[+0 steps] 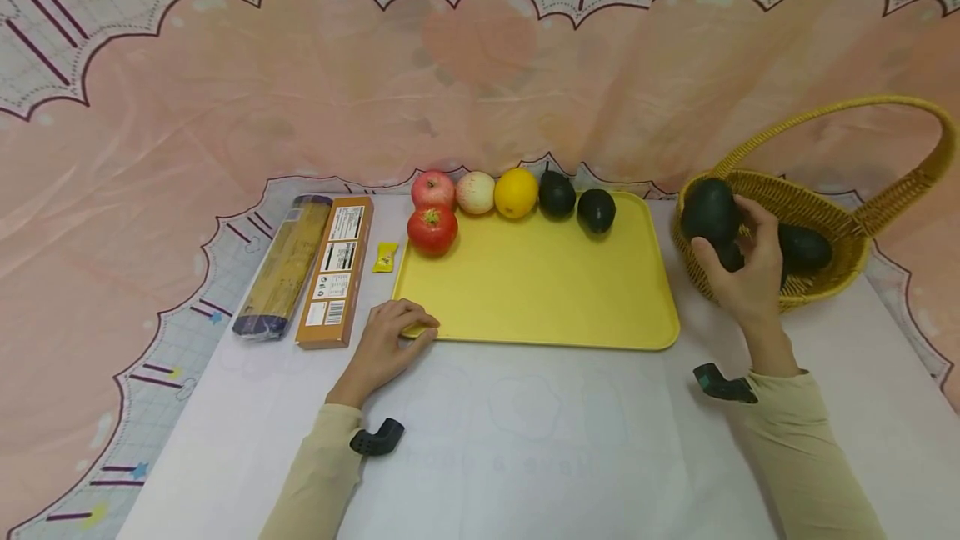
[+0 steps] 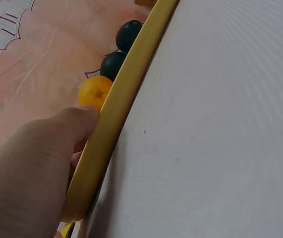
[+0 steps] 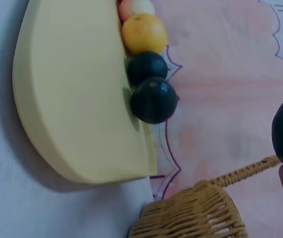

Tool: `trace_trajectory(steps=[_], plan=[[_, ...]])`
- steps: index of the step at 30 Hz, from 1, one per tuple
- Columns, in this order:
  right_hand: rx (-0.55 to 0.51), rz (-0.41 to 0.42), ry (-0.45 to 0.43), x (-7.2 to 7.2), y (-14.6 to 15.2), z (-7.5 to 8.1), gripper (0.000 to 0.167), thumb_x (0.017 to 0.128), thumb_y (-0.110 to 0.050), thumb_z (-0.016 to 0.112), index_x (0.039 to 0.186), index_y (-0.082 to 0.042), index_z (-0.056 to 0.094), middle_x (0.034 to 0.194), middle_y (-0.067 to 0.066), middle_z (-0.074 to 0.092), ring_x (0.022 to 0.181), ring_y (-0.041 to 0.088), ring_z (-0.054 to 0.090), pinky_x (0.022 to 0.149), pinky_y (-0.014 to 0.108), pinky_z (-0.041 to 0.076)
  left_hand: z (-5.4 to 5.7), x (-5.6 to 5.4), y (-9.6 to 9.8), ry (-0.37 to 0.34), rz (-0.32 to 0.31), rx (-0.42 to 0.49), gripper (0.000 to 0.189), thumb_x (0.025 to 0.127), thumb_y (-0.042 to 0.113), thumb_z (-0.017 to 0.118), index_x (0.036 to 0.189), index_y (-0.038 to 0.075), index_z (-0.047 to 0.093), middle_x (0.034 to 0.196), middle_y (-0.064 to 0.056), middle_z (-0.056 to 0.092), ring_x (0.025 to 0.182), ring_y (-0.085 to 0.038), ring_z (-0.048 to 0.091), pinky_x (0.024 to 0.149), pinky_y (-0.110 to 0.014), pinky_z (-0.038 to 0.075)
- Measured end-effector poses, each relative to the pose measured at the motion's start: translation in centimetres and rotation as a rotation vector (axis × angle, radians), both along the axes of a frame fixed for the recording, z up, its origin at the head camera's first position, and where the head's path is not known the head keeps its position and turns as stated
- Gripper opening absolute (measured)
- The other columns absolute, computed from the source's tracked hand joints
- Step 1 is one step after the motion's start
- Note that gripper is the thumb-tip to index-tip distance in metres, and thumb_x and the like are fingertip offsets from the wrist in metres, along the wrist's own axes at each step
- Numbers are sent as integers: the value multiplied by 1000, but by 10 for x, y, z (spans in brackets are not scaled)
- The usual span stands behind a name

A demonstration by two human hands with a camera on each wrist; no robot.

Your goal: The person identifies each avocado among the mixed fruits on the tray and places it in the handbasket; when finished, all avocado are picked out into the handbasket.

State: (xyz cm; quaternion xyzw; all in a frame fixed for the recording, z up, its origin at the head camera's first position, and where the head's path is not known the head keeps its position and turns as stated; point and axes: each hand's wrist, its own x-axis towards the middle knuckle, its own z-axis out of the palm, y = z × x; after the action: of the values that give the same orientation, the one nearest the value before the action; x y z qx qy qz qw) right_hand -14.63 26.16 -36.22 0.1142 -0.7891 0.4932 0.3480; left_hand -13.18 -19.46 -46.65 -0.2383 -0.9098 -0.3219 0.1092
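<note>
Left of centre, your left hand rests with relaxed fingers on the yellow tray's near-left corner, gripping nothing. At the right of the frame, your right hand curls around 1 dark avocado, probably just above the wicker basket's rim.

The flat yellow plastic tray, middle of the frame, looks smooth and matt. At right, the yellow woven wicker basket is rough and ribbed. The dark green avocado above its rim has dull skin. The white cloth-covered bench shows a fine weave. At left, the brown cardboard box is matt.
</note>
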Motion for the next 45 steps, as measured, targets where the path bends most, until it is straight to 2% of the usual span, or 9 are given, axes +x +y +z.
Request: trace_trajectory(steps=[5,12,18,25,27,32,38,40,45], plan=[[-101,26,7,-2,7,-3,61,79,-4,69,135,-2,43,128,-5,48,115,10,49,87,14,41,-1,-1,-1,0,2,-4,8,85,25,71,92,21,70,96,4,62,101,-18,53,99,-44,30],[-180,48,16,-5,16,-7,60,81,-3,68,134,0,41,128,2,48,116,14,50,94,15,42,-1,1,-1,-21,11,3,8,84,25,71,92,21,71,96,4,62,102,-18,53,99,-44,30],[-212,14,10,-6,21,-5,58,81,-5,67,134,-2,43,127,3,48,110,13,51,87,14,44,0,1,0,-13,10,5,8,84,24,71,92,21,71,96,4,62,102,-18,53,99,-45,30],[-215,-110,-145,-6,26,0,57,83,-13,67,135,-14,43,129,-5,47,113,8,49,83,15,41,-1,0,-1,-12,8,11,8,84,24,71,92,21,71,96,4,62,102,-17,52,101,-44,29],[-223,-129,-171,-6,28,2,57,83,-14,66,135,-15,44,129,-5,47,113,9,49,83,16,40,-1,0,-1,-8,5,13,8,84,24,71,92,21,71,96,4,62,102,-17,52,101,-44,29],[-292,-148,-198,-18,45,-7,56,83,-13,67,134,-15,45,127,-4,49,107,8,51,81,16,41,-3,-1,0,4,1,10,8,84,24,71,92,21,71,96,4,62,102,-17,53,100,-44,30],[-333,-207,-331,-29,62,-12,57,85,-18,68,136,-20,42,130,-7,46,114,9,50,93,20,38,-2,-2,-1,8,3,3,8,84,24,71,92,21,71,96,4,63,102,-18,53,99,-44,30],[-316,-233,-383,-32,67,-14,56,86,-20,67,136,-22,41,130,-8,45,118,9,49,96,20,37,-2,-2,-1,6,3,4,8,84,24,71,92,21,71,96,4,62,101,-17,53,99,-44,30],[-281,-285,-490,-38,76,-15,57,87,-22,65,138,-23,39,131,-10,43,121,9,47,94,13,41,-2,-1,-1,4,0,6,9,84,24,71,92,21,71,96,4,62,101,-17,53,99,-44,30]])
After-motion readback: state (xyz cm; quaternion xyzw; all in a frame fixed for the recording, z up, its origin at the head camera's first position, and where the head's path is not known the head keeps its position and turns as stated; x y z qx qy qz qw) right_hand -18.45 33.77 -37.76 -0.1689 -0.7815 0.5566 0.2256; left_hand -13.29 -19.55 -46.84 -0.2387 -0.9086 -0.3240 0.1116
